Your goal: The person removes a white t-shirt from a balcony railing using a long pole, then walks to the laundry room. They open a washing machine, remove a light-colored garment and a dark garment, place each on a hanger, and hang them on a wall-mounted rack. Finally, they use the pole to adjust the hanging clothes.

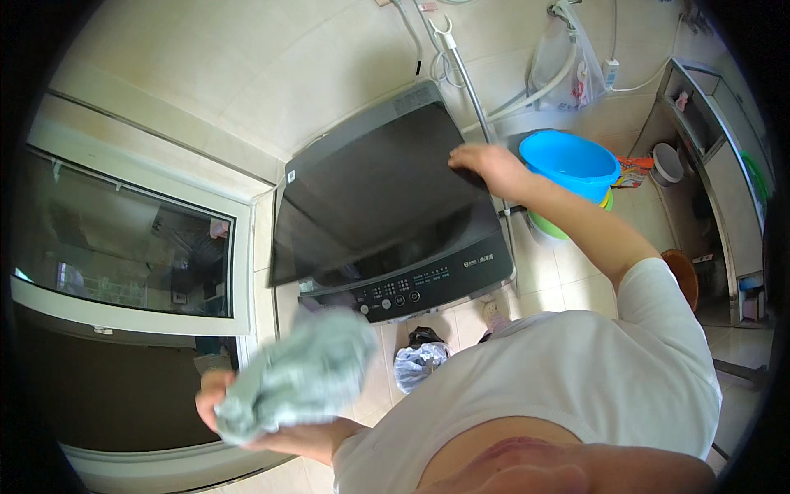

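Note:
My left hand (216,398) holds a bunched light green cloth (302,376), blurred, at the lower left in front of the washing machine. The cloth hides part of that hand. My right hand (487,167) is at the right edge of the dark lid (376,185) of a top-loading washing machine (457,272); whether its fingers grip the lid cannot be told. The lid's left front corner stands out from the body, so it looks slightly raised. Along the machine's front edge runs a control panel (401,293) with buttons and writing.
A metal pole (469,86) with a white forked tip leans at the machine's right side. Beyond it are a blue basin (568,163) on a green one, a hanging plastic bag (568,74) and a shelf unit (734,185). A lined bin (419,367) stands below; a window (241,272) is left.

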{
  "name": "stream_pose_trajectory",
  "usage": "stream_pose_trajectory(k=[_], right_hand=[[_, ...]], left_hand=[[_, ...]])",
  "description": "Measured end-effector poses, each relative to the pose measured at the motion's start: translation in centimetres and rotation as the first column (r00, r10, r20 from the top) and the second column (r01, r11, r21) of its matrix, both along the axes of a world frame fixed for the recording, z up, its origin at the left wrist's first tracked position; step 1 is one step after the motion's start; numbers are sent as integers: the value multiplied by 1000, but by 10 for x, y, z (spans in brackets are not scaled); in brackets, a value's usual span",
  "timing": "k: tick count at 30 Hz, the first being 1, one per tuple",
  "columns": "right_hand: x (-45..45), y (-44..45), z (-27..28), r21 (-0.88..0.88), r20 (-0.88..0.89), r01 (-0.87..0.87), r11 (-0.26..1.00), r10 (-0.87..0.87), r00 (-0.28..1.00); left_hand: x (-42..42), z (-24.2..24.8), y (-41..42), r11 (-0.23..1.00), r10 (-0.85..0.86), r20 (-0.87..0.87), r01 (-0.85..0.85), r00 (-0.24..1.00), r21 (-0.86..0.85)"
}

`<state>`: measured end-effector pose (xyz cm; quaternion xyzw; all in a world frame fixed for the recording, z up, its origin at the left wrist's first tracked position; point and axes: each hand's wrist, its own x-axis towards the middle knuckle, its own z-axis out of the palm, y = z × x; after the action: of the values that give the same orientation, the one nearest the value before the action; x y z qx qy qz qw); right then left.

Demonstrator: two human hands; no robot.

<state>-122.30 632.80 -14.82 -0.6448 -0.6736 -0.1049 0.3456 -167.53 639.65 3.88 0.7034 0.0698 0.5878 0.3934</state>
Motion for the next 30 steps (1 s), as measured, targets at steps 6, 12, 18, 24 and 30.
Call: stream_pose_trajectory(k=[6, 12, 18, 24, 30], right_hand=[[-5, -26, -29, -299, 137, -45, 953, 90, 986], [-8, -68, 1, -294, -93, -9, 956, -19, 995], [-12, -181, -61, -457, -384, 113, 882, -310, 870], [-31, -339, -138, -659, -450, 206, 723, -599, 663], [-50, -418, -152, -600, -576, 355, 717, -696, 430]], left_hand=[[-44, -3, 8, 796, -551, -25, 517, 834, -313], [45, -24, 39, 798, 539, -151, -444, 829, 407], [180, -35, 78, 765, 570, -263, -387, 778, 514], [238, -41, 107, 936, 352, -329, -329, 876, 125], [315, 7, 18, 823, -125, 149, 186, 981, -536]])
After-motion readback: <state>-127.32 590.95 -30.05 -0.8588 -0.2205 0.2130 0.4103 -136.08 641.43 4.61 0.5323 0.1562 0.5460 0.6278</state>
